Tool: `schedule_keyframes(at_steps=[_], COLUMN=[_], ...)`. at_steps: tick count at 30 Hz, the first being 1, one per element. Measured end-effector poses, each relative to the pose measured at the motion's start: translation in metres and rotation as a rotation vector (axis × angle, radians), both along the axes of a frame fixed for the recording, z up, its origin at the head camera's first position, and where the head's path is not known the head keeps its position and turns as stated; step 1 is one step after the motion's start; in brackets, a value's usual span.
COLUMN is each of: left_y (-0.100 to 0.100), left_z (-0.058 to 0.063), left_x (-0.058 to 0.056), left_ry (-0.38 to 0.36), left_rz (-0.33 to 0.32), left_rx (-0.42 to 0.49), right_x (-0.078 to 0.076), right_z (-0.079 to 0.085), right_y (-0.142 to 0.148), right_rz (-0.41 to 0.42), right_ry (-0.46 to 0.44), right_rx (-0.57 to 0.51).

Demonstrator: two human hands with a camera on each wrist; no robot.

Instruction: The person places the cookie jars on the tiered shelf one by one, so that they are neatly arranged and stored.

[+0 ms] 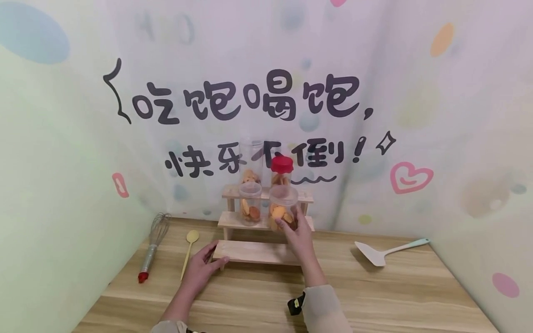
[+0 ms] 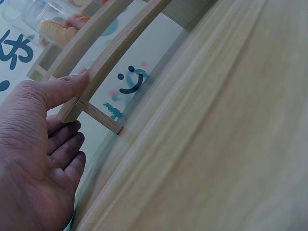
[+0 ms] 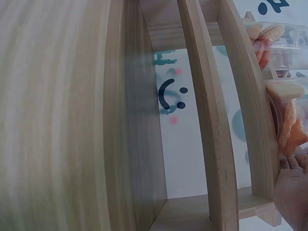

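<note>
A three-tier wooden stand (image 1: pixel 257 252) is set on the table. My left hand (image 1: pixel 201 270) grips the left end of its lowest shelf; in the left wrist view the thumb (image 2: pixel 67 89) presses the shelf's edge and the fingers curl below. With thumb and fingers around its lower part, my right hand (image 1: pixel 300 235) holds a clear jar of cookies (image 1: pixel 284 196) at the right of the middle shelf. Beside it stands a second clear cookie jar (image 1: pixel 250 203). On the top shelf are a tall clear jar (image 1: pixel 251 159) and a red-lidded jar (image 1: pixel 281 166), partly hidden by the front ones.
To the left lie a whisk (image 1: pixel 152 247) with a red-tipped handle and a gold spoon (image 1: pixel 192 238). A white spatula (image 1: pixel 374 254) with a pale green handle end lies at the right. A printed curtain (image 1: pixel 266 51) hangs right behind the stand.
</note>
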State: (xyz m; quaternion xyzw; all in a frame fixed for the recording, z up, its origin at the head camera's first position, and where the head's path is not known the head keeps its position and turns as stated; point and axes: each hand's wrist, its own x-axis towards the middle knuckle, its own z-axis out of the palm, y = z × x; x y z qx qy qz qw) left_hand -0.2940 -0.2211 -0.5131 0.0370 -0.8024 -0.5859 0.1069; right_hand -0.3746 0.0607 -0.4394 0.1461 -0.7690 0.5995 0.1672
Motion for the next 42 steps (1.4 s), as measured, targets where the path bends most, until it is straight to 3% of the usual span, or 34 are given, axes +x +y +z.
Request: schedule_keyframes(at_steps=[7,16,21,32,42], left_y=[0.003,0.002,-0.001,-0.007,-0.005], left_z=[0.001,-0.002,-0.004,0.002,-0.001], left_x=[0.002,-0.001,-0.001,-0.004,-0.002], left_ry=[-0.006,-0.013,-0.025,0.000,-0.009], left_rz=[0.001,0.007,0.003,-0.012,-0.010], left_rx=[-0.006,-0.019,-0.010,-0.013,-0.007], right_x=[0.002,-0.002,-0.002,0.011,0.021], right_z=[-0.002,-0.010,-0.009,0.029,0.044], right_y=[0.002,0.001,-0.001,0.010,0.015], right_rz=[-0.008,-0.051,-0.032,-0.007,-0.020], right_ry=[-0.035,-0.024,-0.004,-0.039,-0.011], right_rx=[-0.004,0.021,-0.005,0.029,0.032])
